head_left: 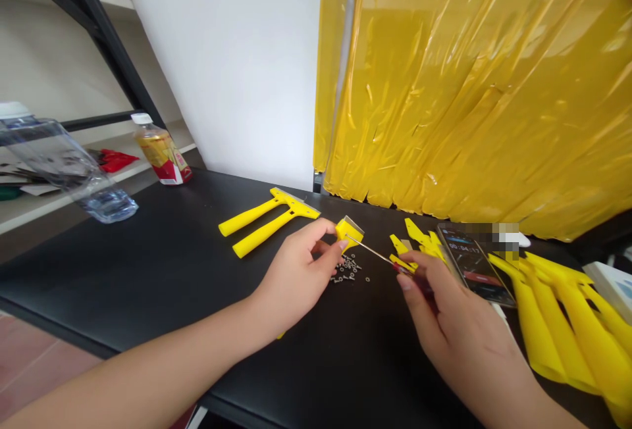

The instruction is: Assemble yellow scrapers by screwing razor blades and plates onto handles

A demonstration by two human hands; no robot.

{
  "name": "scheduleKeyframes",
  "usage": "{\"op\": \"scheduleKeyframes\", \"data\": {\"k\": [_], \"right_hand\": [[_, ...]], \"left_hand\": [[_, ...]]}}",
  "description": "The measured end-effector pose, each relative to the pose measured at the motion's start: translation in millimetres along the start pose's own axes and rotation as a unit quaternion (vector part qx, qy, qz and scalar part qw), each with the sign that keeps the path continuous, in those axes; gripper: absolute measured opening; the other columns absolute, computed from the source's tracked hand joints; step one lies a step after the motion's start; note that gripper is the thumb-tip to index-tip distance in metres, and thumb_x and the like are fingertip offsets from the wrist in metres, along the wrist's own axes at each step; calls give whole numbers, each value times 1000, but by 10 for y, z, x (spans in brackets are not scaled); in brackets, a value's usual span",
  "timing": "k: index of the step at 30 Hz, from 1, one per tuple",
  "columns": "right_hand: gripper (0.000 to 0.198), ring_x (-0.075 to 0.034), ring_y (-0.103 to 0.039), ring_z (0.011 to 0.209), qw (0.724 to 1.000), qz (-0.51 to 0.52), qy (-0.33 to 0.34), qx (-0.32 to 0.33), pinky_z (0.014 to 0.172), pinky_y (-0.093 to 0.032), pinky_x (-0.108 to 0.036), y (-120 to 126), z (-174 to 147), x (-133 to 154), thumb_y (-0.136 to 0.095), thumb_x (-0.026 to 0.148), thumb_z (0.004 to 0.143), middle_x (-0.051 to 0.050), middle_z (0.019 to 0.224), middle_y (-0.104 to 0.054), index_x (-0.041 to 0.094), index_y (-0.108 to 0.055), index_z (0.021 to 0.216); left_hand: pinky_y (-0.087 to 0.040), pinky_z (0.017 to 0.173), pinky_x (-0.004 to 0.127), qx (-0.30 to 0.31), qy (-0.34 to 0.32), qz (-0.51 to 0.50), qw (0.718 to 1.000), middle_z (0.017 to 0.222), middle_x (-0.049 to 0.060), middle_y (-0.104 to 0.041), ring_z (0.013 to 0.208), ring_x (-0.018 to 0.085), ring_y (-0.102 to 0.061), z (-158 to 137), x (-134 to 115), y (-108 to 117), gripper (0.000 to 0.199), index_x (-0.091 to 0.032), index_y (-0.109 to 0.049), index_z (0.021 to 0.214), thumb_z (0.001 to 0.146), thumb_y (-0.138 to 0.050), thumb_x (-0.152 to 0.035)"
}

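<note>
In my left hand point(309, 264) is a yellow scraper point(351, 231), its head tilted up with a clear or metal plate along the top edge. A bit of yellow shows below my left wrist; most of the handle is hidden by the hand. My right hand point(434, 304) grips a screwdriver point(372, 251) by its red handle. The shaft's tip meets the scraper head, at or close to a screw hole. Small screws and nuts point(348, 269) lie scattered on the black table point(197, 271) just below the scraper head.
Two yellow scrapers point(269, 218) lie to the left. Loose yellow pieces point(419, 238), a phone point(474, 264) showing a timer, and several yellow handles point(557, 324) are on the right. A clear bottle point(99, 185) and a drink bottle point(162, 152) stand far left. Yellow film point(469, 87) hangs behind.
</note>
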State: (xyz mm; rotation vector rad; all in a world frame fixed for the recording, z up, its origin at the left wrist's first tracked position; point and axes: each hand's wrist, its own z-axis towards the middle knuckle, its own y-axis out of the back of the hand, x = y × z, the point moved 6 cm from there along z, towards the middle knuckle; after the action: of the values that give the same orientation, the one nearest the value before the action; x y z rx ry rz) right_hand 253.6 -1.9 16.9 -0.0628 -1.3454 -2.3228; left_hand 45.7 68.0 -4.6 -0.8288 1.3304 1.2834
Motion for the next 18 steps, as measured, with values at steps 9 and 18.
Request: {"op": "scheduleKeyframes", "data": {"k": [9,18], "right_hand": [[21,-23,-76,73,999,43,1,31,61,-55,-32,-27,8,8,-47,41,108,-6,92,-76,23,-58,115],[27,-17,-68,65,972,188,-77,116,59,-53,-27,-206,-34,-25,-45,47,109,-1,84,-70,25,-61,105]], "left_hand": [[-58,72,31,2,-11,14,1000,86,-1,-70,81,19,-69,-44,-28,-10,16,-27,-63,103,102,-61,-43],[-59,76,32,-31,-52,62,996,96,1,-71,86,20,-69,-50,-125,24,14,-27,-68,109,102,-62,-38]]}}
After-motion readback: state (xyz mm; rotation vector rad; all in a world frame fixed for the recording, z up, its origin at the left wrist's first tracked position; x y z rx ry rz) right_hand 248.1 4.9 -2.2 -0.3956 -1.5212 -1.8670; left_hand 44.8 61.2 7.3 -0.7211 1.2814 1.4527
